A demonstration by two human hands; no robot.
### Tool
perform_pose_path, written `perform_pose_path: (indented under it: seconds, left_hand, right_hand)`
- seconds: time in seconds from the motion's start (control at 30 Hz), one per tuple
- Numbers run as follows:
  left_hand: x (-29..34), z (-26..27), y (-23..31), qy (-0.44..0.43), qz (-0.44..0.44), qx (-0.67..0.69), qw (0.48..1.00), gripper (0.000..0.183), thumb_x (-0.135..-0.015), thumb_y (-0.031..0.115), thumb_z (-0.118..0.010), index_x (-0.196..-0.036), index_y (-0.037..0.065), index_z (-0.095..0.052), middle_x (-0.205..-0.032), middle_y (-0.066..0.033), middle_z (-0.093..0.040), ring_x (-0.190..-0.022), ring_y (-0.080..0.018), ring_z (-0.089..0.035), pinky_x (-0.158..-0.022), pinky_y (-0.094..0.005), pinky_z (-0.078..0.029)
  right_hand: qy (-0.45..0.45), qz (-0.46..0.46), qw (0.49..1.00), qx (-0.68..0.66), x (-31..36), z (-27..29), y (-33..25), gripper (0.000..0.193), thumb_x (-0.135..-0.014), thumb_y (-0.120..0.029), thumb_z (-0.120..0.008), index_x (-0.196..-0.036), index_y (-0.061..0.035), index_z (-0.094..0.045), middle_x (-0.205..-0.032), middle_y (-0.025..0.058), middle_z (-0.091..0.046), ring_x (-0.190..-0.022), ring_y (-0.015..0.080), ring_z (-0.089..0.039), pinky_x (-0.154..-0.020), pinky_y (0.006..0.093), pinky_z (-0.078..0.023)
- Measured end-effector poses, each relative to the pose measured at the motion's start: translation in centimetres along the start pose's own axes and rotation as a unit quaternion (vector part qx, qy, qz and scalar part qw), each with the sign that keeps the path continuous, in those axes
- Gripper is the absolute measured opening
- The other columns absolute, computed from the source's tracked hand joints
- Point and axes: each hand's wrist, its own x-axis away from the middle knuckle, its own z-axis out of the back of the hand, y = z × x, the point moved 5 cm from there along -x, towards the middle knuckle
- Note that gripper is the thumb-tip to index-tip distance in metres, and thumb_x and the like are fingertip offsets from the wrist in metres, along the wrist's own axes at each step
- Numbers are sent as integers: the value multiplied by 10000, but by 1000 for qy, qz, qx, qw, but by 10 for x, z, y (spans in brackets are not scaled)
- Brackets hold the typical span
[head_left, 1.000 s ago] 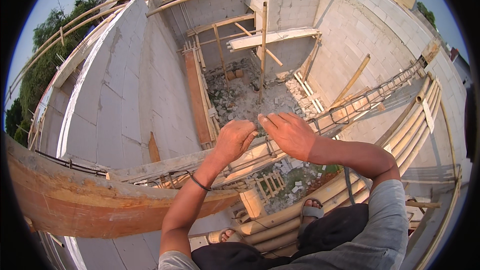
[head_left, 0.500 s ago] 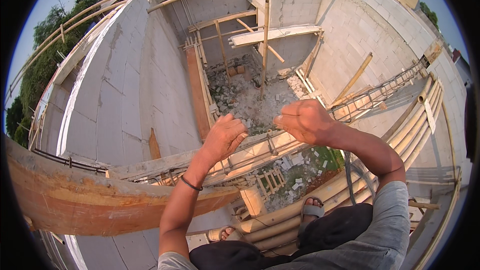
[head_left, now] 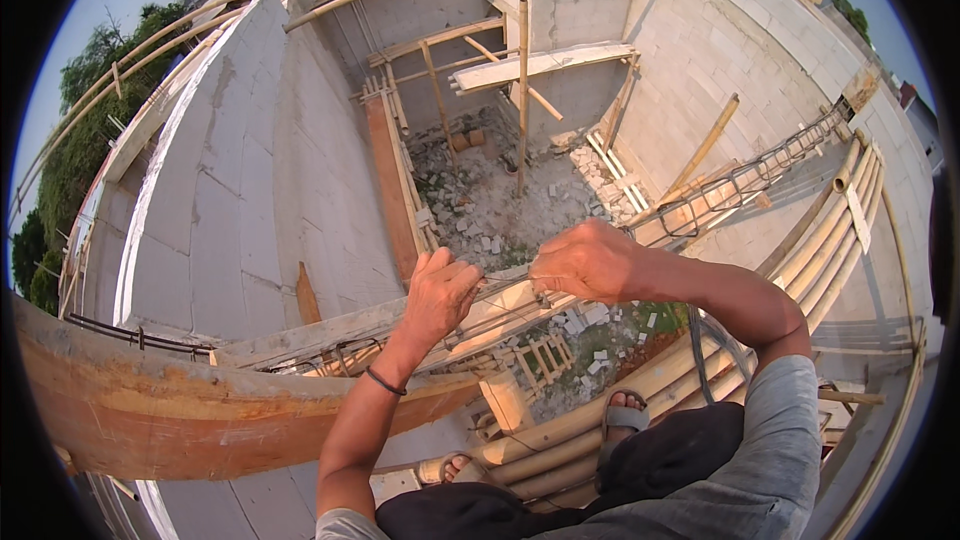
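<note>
Both of my hands are closed above a beam of steel rebar (head_left: 740, 188) with square ties, which runs across the gap between the walls. My left hand (head_left: 438, 292), with a dark band at its wrist, pinches with thumb and fingers. Close to its right, my right hand (head_left: 590, 262) is curled with the knuckles up. A thin wire (head_left: 497, 280) seems to stretch between the fingertips, though its ends are hidden in the fingers. Just below the hands lies the wooden formwork board (head_left: 505, 306) along the rebar.
My sandaled feet stand on bundled bamboo poles (head_left: 545, 437). A large curved plywood panel (head_left: 200, 410) lies at left. Beyond the beam is a deep drop to a rubble-strewn floor (head_left: 490, 205), between pale block walls (head_left: 230, 160). A looped dark cable (head_left: 697, 355) hangs by my right knee.
Both hands have come down toward the rebar. The right hand has also shifted left, closer to the left one. My feet have stayed in place.
</note>
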Motion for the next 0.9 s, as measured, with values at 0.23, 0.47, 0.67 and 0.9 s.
perform_pose_path:
  seconds: [0.23,0.47,0.67,0.9]
  left_hand:
    - [3,1,16,13,-37,-16,999,164,-777,151,-738,-804,98,-585,-668,-7,-516,-716,-205,-455,-638,-345,-349]
    - [11,-9,3,-7,5,37,999,143,-828,150,-698,-806,85,-573,-673,-32,-533,-700,-220,-469,-639,-351,-356]
    - [3,-5,-11,-2,17,37,999,131,-867,151,-666,-837,66,-571,-697,-66,-534,-706,-247,-475,-657,-376,-381]
    - [5,-8,-24,-49,51,226,972,317,-1005,337,-504,-864,59,-562,-735,-84,-521,-736,-300,-456,-689,-384,-402]
  right_hand:
    - [-112,-80,981,139,-4,-27,37,225,-898,-272,-633,-803,-70,-658,-715,133,-658,-714,375,-645,-606,470,-499]
    - [-25,18,999,37,2,4,5,175,-904,-263,-612,-848,-98,-637,-787,92,-674,-729,313,-670,-594,443,-509]
    - [155,47,967,196,-7,37,-5,81,-848,-197,-632,-867,-118,-639,-722,47,-631,-668,240,-655,-525,375,-494]
    - [194,155,935,253,6,40,-32,109,-741,-133,-676,-837,-93,-646,-646,9,-563,-577,164,-600,-464,315,-459]
